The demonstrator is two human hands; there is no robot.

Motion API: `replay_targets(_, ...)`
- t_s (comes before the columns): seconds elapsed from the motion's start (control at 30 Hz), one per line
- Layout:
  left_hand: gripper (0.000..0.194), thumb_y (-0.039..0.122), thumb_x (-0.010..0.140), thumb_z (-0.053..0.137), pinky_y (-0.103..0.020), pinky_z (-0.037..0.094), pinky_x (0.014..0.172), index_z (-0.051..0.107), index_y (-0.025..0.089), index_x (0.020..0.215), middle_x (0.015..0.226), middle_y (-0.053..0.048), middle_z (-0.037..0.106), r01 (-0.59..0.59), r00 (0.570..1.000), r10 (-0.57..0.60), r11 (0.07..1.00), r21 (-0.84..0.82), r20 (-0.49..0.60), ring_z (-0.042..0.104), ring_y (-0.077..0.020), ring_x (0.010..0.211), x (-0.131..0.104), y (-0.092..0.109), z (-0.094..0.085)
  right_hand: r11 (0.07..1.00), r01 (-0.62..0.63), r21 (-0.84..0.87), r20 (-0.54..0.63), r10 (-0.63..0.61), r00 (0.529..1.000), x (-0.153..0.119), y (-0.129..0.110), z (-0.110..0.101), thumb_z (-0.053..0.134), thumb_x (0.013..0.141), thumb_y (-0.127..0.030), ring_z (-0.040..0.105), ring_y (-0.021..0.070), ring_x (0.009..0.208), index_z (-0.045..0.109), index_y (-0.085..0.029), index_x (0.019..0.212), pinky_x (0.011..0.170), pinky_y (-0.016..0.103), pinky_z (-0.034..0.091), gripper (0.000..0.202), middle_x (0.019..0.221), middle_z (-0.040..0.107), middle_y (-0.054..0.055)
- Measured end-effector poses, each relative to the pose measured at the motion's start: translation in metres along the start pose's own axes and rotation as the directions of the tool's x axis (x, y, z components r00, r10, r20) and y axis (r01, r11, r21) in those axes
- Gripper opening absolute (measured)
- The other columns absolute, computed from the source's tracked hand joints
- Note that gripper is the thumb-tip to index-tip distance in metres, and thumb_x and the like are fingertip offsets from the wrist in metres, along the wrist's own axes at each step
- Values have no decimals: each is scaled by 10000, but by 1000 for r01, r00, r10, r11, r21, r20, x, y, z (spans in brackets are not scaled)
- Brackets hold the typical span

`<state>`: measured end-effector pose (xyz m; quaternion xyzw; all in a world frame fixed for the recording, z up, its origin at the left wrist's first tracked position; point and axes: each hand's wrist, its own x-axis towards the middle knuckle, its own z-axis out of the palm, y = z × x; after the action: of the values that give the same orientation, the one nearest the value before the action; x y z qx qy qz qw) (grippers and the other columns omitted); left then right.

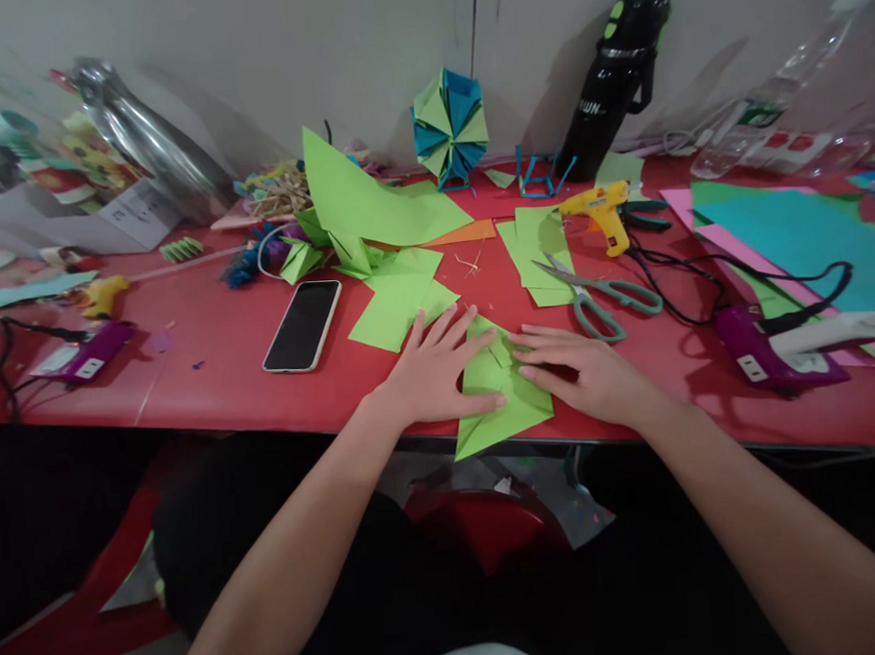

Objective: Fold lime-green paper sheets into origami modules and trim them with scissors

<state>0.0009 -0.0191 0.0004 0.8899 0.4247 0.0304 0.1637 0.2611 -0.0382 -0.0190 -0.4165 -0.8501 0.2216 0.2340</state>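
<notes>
A folded sheet of light green paper (502, 424) lies at the table's front edge, with its lower corner jutting past it. My left hand (436, 372) is spread flat, its thumb resting on this sheet and its fingers reaching toward other green pieces. From the right side my right hand (591, 373) touches the same sheet with outstretched fingers, thumb apart from them. Just beyond my left hand are cut green papers (399, 295). Scissors (604, 297) with grey-green handles lie partly open beyond my right hand, touching a stack of green slips (540, 249).
Left of my hands is a phone (303, 327). A yellow glue gun (600, 211) with a black cord lies behind the scissors, near a purple power strip (772, 349). Along the wall stand a black bottle (608, 94), a blue-green paper ornament (450, 129) and a steel flask (153, 142).
</notes>
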Motion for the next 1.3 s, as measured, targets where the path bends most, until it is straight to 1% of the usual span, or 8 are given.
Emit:
replay_targets(0.23, 961, 876, 828, 472, -655, -44, 1268, 334, 342, 1615, 1747, -39, 98, -5, 1000, 5, 1000, 16, -13, 34, -344, 1620, 0, 0, 2, 996, -10, -86, -38, 7, 999, 1, -6, 6, 528, 1026, -368, 513, 285, 1441, 756, -259, 1141, 1172, 563, 456, 278, 1402, 690, 43)
replay_targets(0.3, 973, 891, 821, 457, -661, -44, 1266, 338, 340, 1614, 1746, -47, 107, -7, 1000, 7, 1000, 18, -20, 45, -345, 1619, 0, -1, 3, 986, -38, -160, -53, 30, 998, 2, -14, 10, 507, 1029, -380, 470, 309, 1471, 710, -232, 1235, 1195, 589, 410, 325, 1456, 647, 73)
replay_targets(0.4, 988, 893, 812, 471, -662, -36, 1268, 340, 331, 1614, 1745, -52, 115, -9, 999, 9, 1000, 19, -31, 66, -357, 1616, 0, -1, 4, 978, -74, -196, -20, 72, 997, 3, -24, 16, 435, 1043, -353, 381, 307, 1528, 531, -232, 1472, 1219, 597, 361, 456, 1578, 527, 82)
replay_targets(0.5, 984, 888, 810, 485, -665, -31, 1269, 333, 345, 1616, 1746, -42, 125, -11, 999, 11, 1000, 10, -34, 75, -372, 1613, 0, -2, 4, 975, -91, -204, 8, 95, 995, 4, -27, 19, 387, 1051, -327, 331, 284, 1553, 433, -253, 1542, 1244, 588, 318, 498, 1601, 501, 66)
replay_targets(0.67, 986, 903, 795, 476, -676, -41, 1261, 323, 375, 1614, 1747, -26, 130, 1, 1000, -1, 1000, 1, -23, 56, -366, 1616, 0, -2, 4, 963, -98, -252, 12, 105, 994, -1, -20, 17, 371, 1063, -365, 311, 300, 1558, 529, -248, 1457, 1257, 621, 269, 440, 1582, 525, 40)
replay_targets(0.83, 1015, 916, 783, 467, -682, -49, 1257, 326, 353, 1616, 1746, -38, 136, 13, 1000, -12, 1000, 7, -29, 49, -371, 1615, 1, -2, 5, 954, -115, -276, -38, 109, 993, -12, -12, 10, 400, 1061, -382, 390, 296, 1522, 612, -275, 1379, 1241, 618, 310, 397, 1491, 621, 14)
replay_targets(1.17, 1122, 928, 765, 468, -654, -61, 1269, 216, 295, 1657, 1744, -23, 136, 26, 1000, -25, 1000, 11, -16, 2, -384, 1614, 2, -3, 6, 938, -98, -333, 11, 108, 994, -36, -8, -2, 432, 1056, -441, 338, 304, 1546, 527, -303, 1510, 1215, 611, 373, 484, 1578, 514, -15)
replay_targets(1.3, 1126, 937, 765, 452, -654, -79, 1265, 223, 287, 1655, 1743, -26, 129, 22, 1000, -22, 1000, 10, -13, 0, -370, 1616, 2, -3, 5, 945, -143, -293, -24, 143, 989, -39, -8, -4, 435, 1053, -451, 372, 306, 1531, 590, -261, 1458, 1213, 596, 389, 473, 1548, 557, 20)
